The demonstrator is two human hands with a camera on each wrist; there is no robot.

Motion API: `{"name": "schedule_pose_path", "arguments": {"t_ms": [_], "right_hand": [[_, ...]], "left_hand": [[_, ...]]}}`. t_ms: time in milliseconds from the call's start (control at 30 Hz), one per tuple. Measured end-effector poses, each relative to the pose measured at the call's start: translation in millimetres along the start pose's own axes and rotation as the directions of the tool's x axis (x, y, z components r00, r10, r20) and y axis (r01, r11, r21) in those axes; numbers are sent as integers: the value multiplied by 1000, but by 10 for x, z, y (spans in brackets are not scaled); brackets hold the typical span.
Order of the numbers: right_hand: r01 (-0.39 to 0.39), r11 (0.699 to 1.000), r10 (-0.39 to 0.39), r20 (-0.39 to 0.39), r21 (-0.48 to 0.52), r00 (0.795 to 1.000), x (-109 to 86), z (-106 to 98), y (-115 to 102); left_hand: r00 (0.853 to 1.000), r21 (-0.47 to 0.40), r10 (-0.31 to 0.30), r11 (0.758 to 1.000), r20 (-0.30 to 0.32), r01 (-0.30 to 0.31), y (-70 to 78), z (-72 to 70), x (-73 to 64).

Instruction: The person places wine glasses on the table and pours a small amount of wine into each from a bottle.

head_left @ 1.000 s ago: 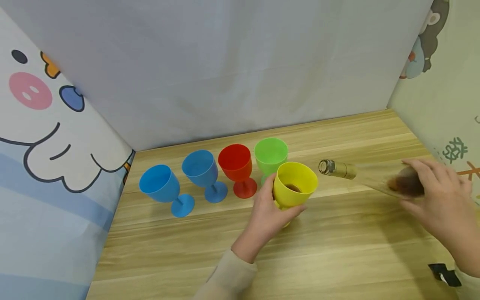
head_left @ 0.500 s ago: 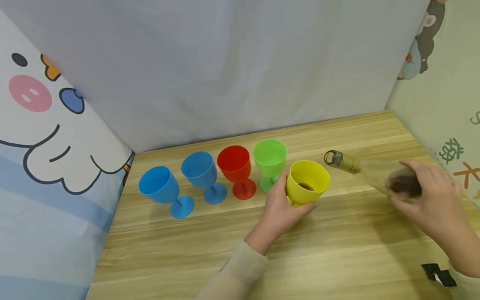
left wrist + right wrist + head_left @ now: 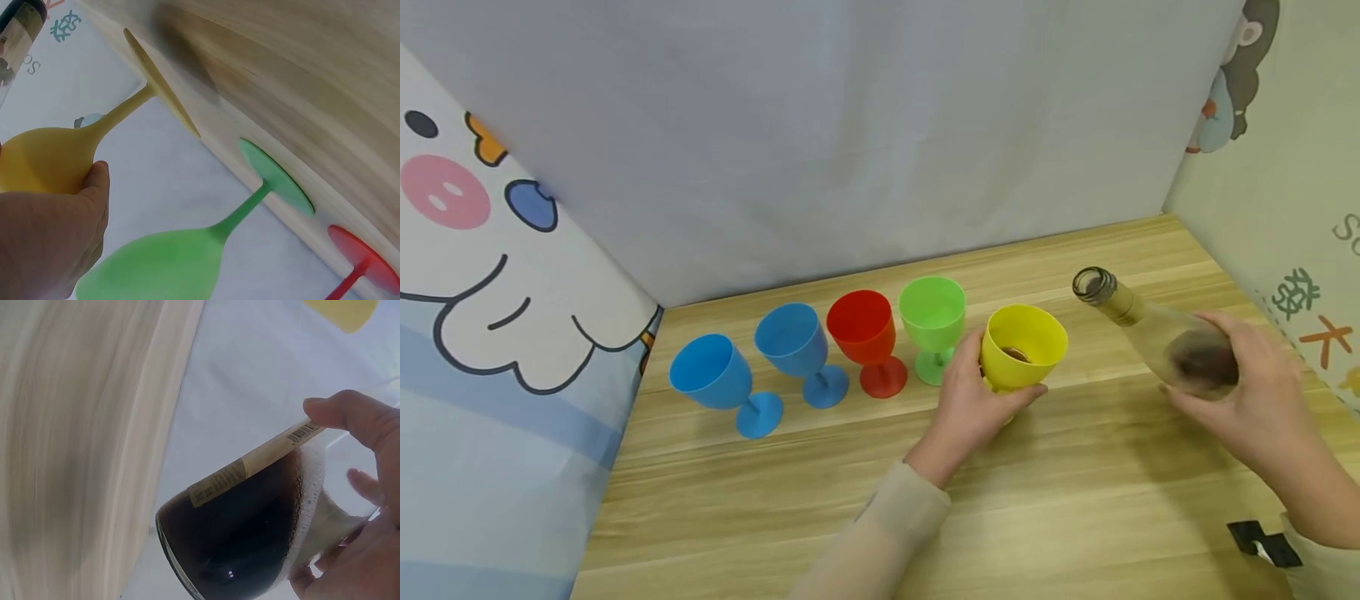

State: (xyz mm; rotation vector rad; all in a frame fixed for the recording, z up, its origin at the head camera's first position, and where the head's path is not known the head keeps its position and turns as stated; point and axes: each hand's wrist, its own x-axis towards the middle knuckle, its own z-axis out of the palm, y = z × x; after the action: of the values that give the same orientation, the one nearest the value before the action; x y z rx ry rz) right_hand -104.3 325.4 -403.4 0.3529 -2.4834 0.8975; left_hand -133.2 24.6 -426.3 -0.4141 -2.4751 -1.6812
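My left hand [image 3: 973, 392] grips a yellow goblet [image 3: 1024, 346] under its bowl, and a little dark liquid shows inside. In the left wrist view, the goblet's round foot [image 3: 164, 87] has a shadow beside it on the wood. To the right, my right hand [image 3: 1255, 400] holds a clear glass bottle [image 3: 1157, 333] by its body, tilted with the mouth toward the yellow goblet and apart from it. Dark foamy liquid [image 3: 237, 531] fills the bottle's lower end in the right wrist view, along with a label [image 3: 250, 465]. A green goblet [image 3: 932, 312] stands just left of my left hand.
A red goblet [image 3: 862, 329] and two blue goblets, one nearer the middle [image 3: 793, 342] and one at far left [image 3: 711, 371], continue the row on the wooden table [image 3: 760, 517]. A grey-white curtain [image 3: 850, 150] closes off the back. Printed panels flank both sides.
The yellow goblet has shifted right in my left hand. In my right hand the bottle has tipped more upright, its mouth moving up and to the right. The other goblets stay standing.
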Motion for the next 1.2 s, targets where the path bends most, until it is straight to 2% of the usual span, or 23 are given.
{"name": "schedule_pose_path", "arguments": {"t_ms": [167,433,833,1067,1200], "right_hand": [[-55,998,55,8,30,998,-41,15,0],[-132,990,132,17,38,991,-86,12,-38],[-245,965,240,64,95,969,-139,4,-90],[-218,961,217,29,171,976,-110,38,-147],[-216,957,212,44,193,976,-89,55,-173]], "left_hand": [[1000,-23,-27,999,-3,27,33,91,75],[999,-60,-32,998,28,34,67,217,207],[999,-67,-49,997,-12,48,9,338,307],[998,-92,-49,995,-40,46,-6,400,360],[998,-103,-36,994,-55,30,-16,410,407]]}}
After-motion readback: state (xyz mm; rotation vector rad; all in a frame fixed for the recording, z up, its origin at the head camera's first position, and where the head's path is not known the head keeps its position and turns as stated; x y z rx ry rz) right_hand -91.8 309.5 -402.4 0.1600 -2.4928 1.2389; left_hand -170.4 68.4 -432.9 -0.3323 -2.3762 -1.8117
